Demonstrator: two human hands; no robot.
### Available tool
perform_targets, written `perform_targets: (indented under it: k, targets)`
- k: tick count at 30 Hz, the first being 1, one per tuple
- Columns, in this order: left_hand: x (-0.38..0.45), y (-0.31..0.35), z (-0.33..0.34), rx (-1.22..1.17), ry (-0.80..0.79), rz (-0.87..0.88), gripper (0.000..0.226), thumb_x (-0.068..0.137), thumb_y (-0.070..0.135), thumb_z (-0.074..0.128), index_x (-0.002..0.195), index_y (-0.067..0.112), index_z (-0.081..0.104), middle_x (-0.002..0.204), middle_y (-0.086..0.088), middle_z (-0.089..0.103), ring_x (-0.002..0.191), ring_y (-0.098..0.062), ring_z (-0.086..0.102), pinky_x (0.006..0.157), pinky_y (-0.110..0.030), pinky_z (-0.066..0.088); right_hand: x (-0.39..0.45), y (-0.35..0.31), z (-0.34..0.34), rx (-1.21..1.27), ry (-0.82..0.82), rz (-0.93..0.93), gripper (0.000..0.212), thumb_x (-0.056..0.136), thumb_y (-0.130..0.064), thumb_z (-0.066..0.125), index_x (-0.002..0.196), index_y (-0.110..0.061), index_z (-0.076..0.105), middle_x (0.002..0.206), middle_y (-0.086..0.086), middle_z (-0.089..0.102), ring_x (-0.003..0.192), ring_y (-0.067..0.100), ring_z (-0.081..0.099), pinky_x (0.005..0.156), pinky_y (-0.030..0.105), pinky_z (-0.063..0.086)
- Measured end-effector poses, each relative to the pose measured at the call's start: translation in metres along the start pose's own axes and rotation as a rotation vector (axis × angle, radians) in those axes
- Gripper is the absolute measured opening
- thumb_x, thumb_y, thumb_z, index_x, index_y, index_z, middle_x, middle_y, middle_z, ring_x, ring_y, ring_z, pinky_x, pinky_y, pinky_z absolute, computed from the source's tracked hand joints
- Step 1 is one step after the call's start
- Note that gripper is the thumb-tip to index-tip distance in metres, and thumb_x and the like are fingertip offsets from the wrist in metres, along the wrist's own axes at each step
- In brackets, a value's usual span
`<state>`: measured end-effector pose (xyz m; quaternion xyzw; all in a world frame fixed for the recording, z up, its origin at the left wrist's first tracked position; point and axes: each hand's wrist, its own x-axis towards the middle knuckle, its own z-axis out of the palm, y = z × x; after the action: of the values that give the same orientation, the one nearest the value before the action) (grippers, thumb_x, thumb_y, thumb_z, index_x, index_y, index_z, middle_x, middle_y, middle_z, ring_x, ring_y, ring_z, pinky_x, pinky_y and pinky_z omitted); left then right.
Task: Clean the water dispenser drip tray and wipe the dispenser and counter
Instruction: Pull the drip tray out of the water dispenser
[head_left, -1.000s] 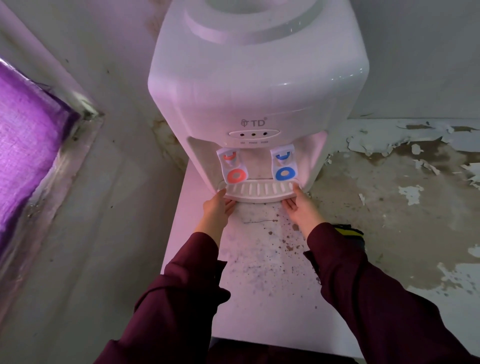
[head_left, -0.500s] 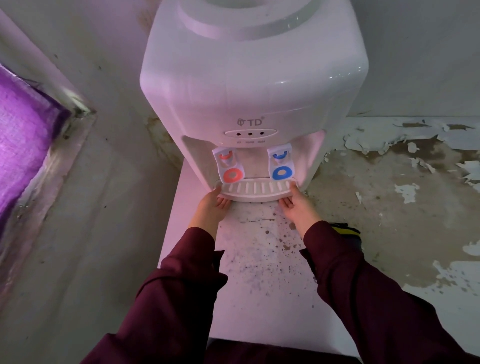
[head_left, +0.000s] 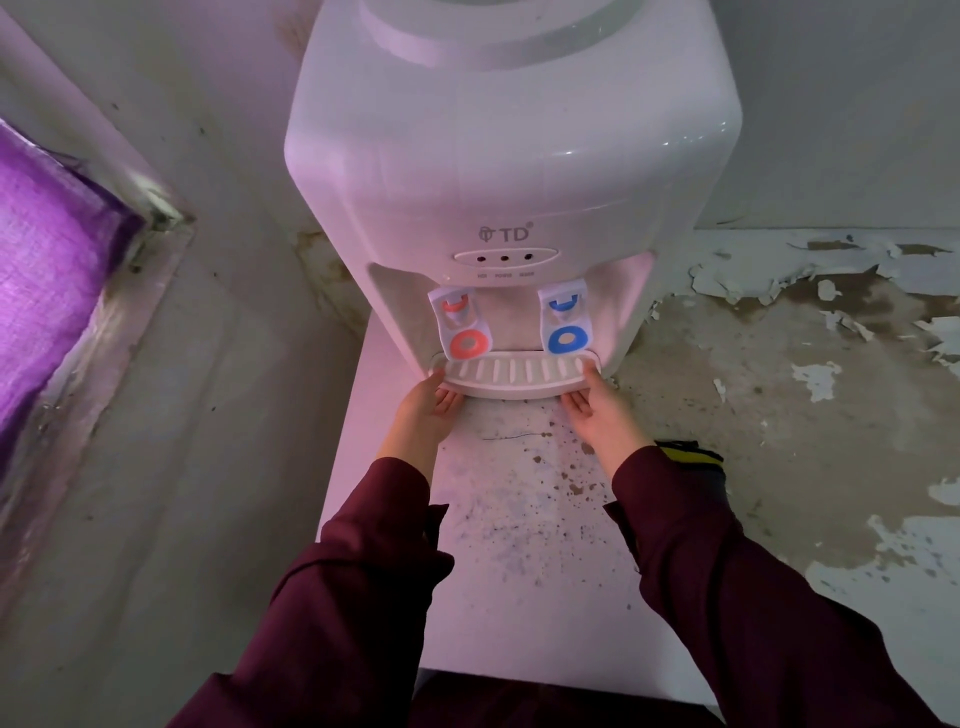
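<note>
Drip tray (head_left: 517, 375) looks light, stiff, slick plastic, maybe holding water; left hand (head_left: 425, 410) and right hand (head_left: 600, 410) pinch its two ends, best kept level.

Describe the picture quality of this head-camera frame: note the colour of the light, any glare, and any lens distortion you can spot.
Head view: pink-purple light tints the dispenser and counter, strongest on the left; a small glare streak sits on the dispenser's right shoulder; wide-angle distortion bows the walls and stretches the sleeves; the left hand, right hand and drip tray look sharp.
</note>
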<state>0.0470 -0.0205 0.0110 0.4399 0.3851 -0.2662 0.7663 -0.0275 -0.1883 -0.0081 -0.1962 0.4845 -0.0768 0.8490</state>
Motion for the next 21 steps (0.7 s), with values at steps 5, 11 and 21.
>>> perform_targets:
  k: [5,11,21]
  targets:
    - [-0.005,0.0,-0.005,-0.021,-0.027,0.017,0.044,0.093,0.01,0.058,0.132,-0.006,0.045,0.131,-0.018,0.056,0.121,-0.027,0.057,0.099,-0.034,0.048,-0.005,0.001,-0.004,-0.057,0.013,-0.019,0.038,0.089,-0.017,0.062,0.122,-0.002,0.051,0.126,0.015,0.058,0.117,0.024,0.056,0.096,0.034,0.049]
    - [-0.01,-0.011,-0.03,0.071,-0.05,0.102,0.044,0.093,0.01,0.06,0.129,-0.009,0.045,0.122,-0.021,0.059,0.11,-0.028,0.061,0.099,-0.034,0.048,-0.012,0.003,-0.016,-0.186,-0.033,-0.074,0.022,0.093,-0.018,0.055,0.11,-0.004,0.053,0.13,0.016,0.055,0.105,0.019,0.056,0.088,0.031,0.049]
    - [-0.034,-0.023,-0.063,0.518,-0.053,0.507,0.038,0.093,0.013,0.059,0.131,0.011,0.056,0.092,-0.015,0.068,0.09,-0.027,0.07,0.082,-0.031,0.057,-0.03,0.013,-0.049,-0.611,-0.151,-0.452,0.035,0.095,-0.013,0.054,0.13,-0.011,0.053,0.127,0.01,0.055,0.104,0.015,0.061,0.073,0.025,0.059]
